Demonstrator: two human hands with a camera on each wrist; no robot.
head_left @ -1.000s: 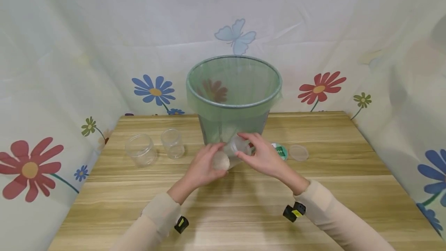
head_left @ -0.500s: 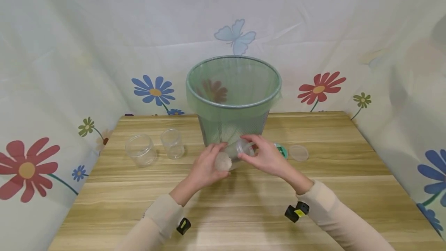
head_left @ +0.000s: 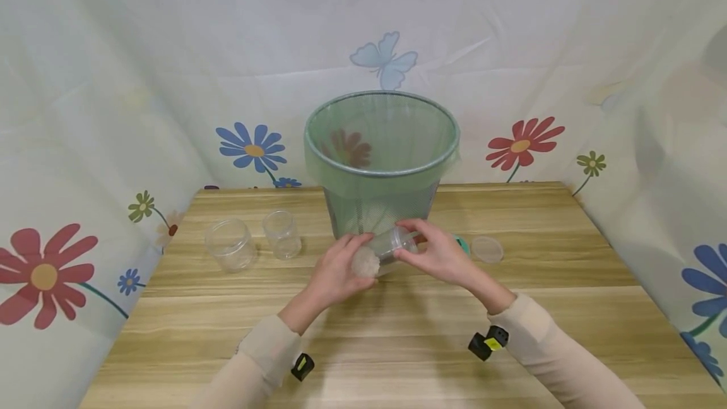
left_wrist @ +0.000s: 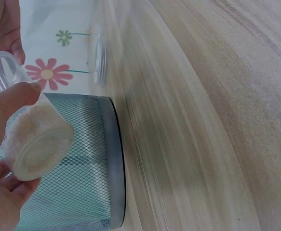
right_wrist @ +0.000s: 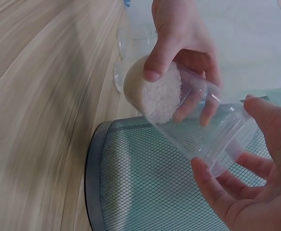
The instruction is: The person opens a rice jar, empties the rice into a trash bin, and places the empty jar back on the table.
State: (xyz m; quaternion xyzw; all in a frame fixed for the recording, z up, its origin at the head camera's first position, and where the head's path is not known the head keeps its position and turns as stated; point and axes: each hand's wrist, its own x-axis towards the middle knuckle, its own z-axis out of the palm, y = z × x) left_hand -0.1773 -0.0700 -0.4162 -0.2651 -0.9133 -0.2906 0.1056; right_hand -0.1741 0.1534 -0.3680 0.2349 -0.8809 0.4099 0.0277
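Note:
A clear plastic jar (head_left: 382, 250) with white grains packed in its bottom end lies tilted between both hands, just in front of the green mesh bin (head_left: 341, 169). My left hand (head_left: 339, 268) grips the grain-filled bottom end (left_wrist: 34, 139), thumb on top and fingers curled underneath. My right hand (head_left: 436, 255) holds the open mouth end (right_wrist: 227, 139) with thumb and fingers round its rim. The jar's mouth points up and right, toward the bin's wall (right_wrist: 145, 192).
Two empty clear jars (head_left: 229, 243) (head_left: 281, 233) stand at the left of the wooden table (head_left: 397, 339). A green lid (head_left: 462, 244) and a clear lid (head_left: 486, 248) lie right of the bin. Flowered cloth hangs all round the table.
The right hand has slid a little to the right along the jar's mouth end. The jar stays tilted between both hands in nearly the same spot.

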